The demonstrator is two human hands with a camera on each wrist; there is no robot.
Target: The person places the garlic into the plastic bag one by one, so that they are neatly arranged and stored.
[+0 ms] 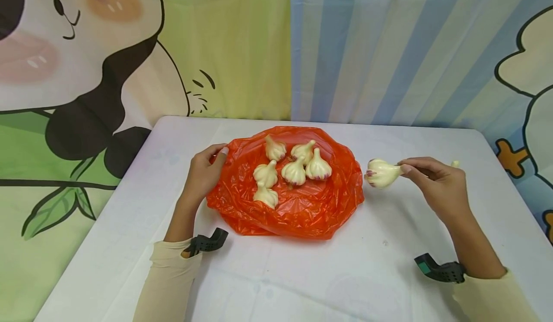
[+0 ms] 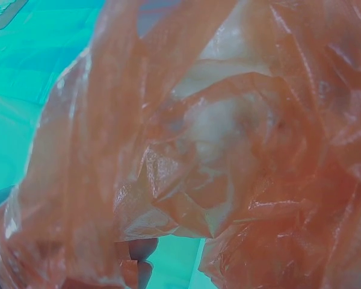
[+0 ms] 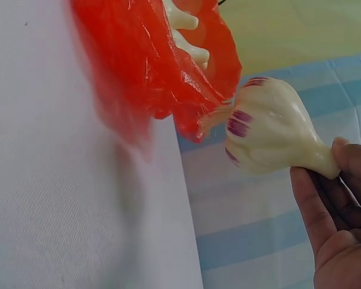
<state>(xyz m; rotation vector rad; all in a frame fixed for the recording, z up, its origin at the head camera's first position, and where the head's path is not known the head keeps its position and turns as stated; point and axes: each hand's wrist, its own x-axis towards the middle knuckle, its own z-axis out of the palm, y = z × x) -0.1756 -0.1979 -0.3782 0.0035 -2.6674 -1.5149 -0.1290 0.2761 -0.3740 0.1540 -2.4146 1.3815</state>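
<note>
A red plastic bag (image 1: 311,216) lies spread open on the table with several white garlic bulbs (image 1: 318,164) in it. My left hand (image 1: 205,172) pinches the bag's left edge between thumb and fingers. In the left wrist view the crumpled, see-through bag (image 2: 271,217) covers most of the hand, and only some fingertips (image 2: 143,259) show. Right of the bag, my right hand (image 1: 436,180) holds one garlic bulb (image 1: 382,173) by its stem. In the right wrist view this bulb (image 3: 268,129) shows purple streaks, its root end toward the bag (image 3: 138,60).
The white table (image 1: 302,283) reaches back to a printed curtain (image 1: 367,48). A small pale tip (image 1: 455,163) shows just behind the right hand. Black wrist mounts (image 1: 440,268) sit on both forearms.
</note>
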